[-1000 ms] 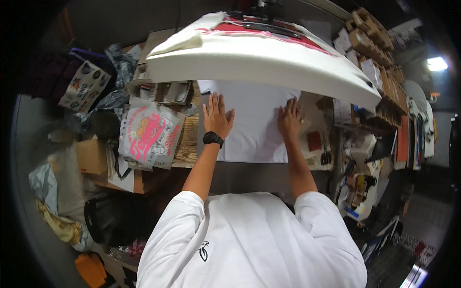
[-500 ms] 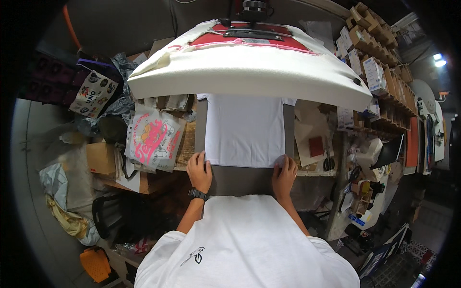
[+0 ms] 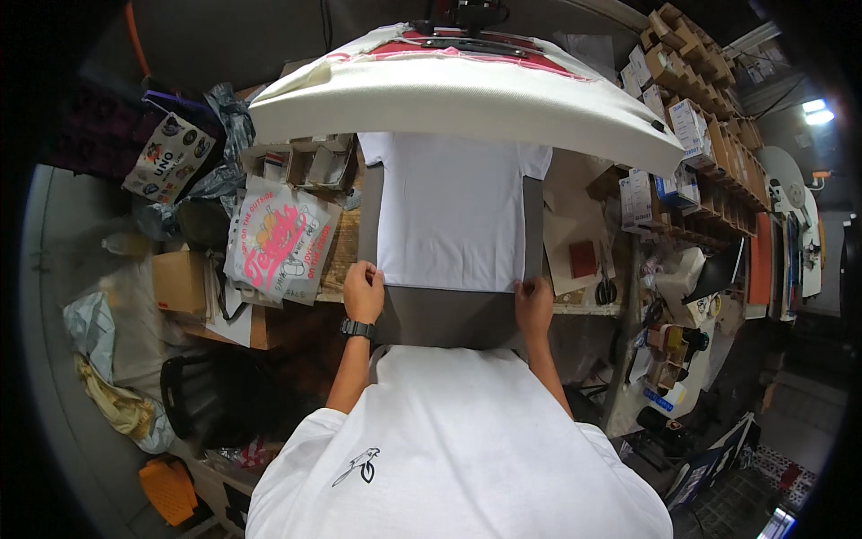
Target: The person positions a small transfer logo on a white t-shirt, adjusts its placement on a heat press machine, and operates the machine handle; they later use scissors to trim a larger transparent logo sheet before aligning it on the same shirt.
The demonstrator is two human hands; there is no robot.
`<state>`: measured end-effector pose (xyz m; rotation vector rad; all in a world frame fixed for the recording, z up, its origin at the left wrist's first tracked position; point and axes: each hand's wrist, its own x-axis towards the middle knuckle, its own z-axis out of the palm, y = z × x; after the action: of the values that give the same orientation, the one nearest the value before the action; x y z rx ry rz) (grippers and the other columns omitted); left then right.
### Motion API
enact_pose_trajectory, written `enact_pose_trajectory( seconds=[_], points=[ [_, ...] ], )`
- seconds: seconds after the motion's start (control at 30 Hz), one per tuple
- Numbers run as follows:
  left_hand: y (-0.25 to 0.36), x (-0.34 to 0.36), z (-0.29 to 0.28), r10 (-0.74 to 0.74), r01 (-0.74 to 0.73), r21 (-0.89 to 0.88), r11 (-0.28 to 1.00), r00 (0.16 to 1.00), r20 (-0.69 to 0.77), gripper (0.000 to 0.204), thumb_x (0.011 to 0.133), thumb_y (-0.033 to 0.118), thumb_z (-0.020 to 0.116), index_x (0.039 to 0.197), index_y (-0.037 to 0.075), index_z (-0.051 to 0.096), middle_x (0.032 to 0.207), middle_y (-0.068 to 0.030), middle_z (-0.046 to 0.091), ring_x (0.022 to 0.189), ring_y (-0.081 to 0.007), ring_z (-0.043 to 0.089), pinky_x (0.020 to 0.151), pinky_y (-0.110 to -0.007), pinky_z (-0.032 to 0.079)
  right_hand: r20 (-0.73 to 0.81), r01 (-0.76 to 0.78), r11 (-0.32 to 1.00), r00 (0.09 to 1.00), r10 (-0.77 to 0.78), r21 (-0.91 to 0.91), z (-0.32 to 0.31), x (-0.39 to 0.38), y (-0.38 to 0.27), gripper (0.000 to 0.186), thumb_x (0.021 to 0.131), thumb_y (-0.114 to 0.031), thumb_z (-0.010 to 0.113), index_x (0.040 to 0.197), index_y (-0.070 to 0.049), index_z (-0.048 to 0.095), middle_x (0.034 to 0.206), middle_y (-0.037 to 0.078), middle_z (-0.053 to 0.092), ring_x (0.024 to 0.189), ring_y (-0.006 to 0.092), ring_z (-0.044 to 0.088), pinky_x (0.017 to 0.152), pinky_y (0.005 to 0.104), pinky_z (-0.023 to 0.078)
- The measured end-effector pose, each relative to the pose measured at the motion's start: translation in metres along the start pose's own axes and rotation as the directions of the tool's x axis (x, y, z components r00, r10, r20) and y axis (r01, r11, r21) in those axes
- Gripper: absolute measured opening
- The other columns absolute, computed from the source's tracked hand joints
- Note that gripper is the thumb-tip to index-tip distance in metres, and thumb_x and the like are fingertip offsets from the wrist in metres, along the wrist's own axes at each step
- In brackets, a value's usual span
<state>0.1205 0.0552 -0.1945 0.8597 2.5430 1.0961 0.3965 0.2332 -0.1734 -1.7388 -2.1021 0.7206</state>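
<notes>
A white T-shirt (image 3: 452, 216) lies flat on a dark grey board (image 3: 449, 316), its hem toward me and its short sleeves showing at the far end. At the hem's left corner is my left hand (image 3: 363, 295), thumb and fingers closed on the edge, a dark watch on that wrist. My right hand (image 3: 534, 308) pinches the right corner of the hem. Above the shirt's far end hangs the raised upper plate of a heat press (image 3: 467, 108), wrapped in white cloth with a red top. It hides the shirt's collar.
Left of the board lies a printed translucent sheet (image 3: 280, 238) with pink lettering, near a cardboard box (image 3: 180, 283). On the right are scissors (image 3: 606, 286) and a small red-brown square (image 3: 583, 259). Shelves of small boxes (image 3: 709, 153) line the far right. A black chair (image 3: 211, 395) stands lower left.
More of the shirt, including both sleeves, now shows under the press plate. My right hand's fingers have curled in at the hem corner. The whole view has shifted slightly.
</notes>
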Motion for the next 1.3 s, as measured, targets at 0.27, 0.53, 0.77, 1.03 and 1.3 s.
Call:
enact_pose_trajectory(
  seconds=[0.27,0.53,0.77,1.03,1.3],
  points=[
    [0.000,-0.005,-0.007,-0.181,0.190,-0.154,0.970,0.981,0.072,0.014,0.084,0.007,0.071,0.088,0.000,0.060,0.078,-0.0106,0.066,0.069,-0.0190,0.064,0.066,-0.033,0.050,-0.031,0.018,0.988,0.999,-0.013,0.155,-0.005,-0.006,-0.005,0.020,0.084,-0.010,0.073,0.091,0.004,0.060,0.079,0.021,0.066,0.074,0.0364,0.066,0.069,0.0420,0.050],
    [0.004,-0.007,-0.013,-0.165,0.169,-0.146,0.975,0.986,0.038,0.021,0.079,0.007,0.076,0.092,0.000,0.061,0.077,-0.0093,0.066,0.070,-0.0191,0.065,0.066,-0.032,0.052,-0.099,-0.031,0.978,0.994,0.052,0.207,0.003,-0.013,-0.005,0.029,0.083,-0.007,0.074,0.103,0.002,0.054,0.072,0.016,0.061,0.066,0.0311,0.060,0.067,0.0387,0.047],
    [0.008,-0.009,-0.016,-0.206,0.216,-0.152,0.965,0.975,0.081,0.027,0.076,0.005,0.078,0.096,0.001,0.059,0.083,-0.0116,0.065,0.074,-0.0227,0.063,0.067,-0.035,0.051,-0.061,-0.058,0.988,0.996,0.067,0.144,-0.004,-0.015,-0.007,0.032,0.082,-0.008,0.073,0.108,-0.002,0.056,0.096,0.018,0.062,0.084,0.0339,0.060,0.075,0.0417,0.047],
    [0.063,0.024,0.024,0.384,-0.383,-0.065,0.921,0.923,-0.004,0.032,0.084,0.004,0.064,0.116,0.004,0.061,0.125,-0.0167,0.057,0.115,-0.0353,0.055,0.098,-0.043,0.044,-0.112,0.554,0.832,0.828,-0.549,0.027,0.043,0.012,-0.072,0.039,0.082,-0.007,0.066,0.121,-0.006,0.057,0.130,0.016,0.053,0.121,0.0353,0.051,0.102,0.0503,0.037],
    [0.039,0.027,0.051,0.353,-0.404,0.418,0.814,0.915,0.196,0.053,0.101,0.026,0.042,0.151,0.010,0.034,0.159,-0.0097,0.028,0.148,-0.0317,0.023,0.118,-0.054,0.018,0.032,0.498,0.815,0.858,-0.513,-0.297,0.069,0.035,-0.056,0.066,0.098,-0.041,0.049,0.148,0.001,0.035,0.157,0.017,0.031,0.147,0.0341,0.025,0.120,0.0516,0.015]
  ],
)
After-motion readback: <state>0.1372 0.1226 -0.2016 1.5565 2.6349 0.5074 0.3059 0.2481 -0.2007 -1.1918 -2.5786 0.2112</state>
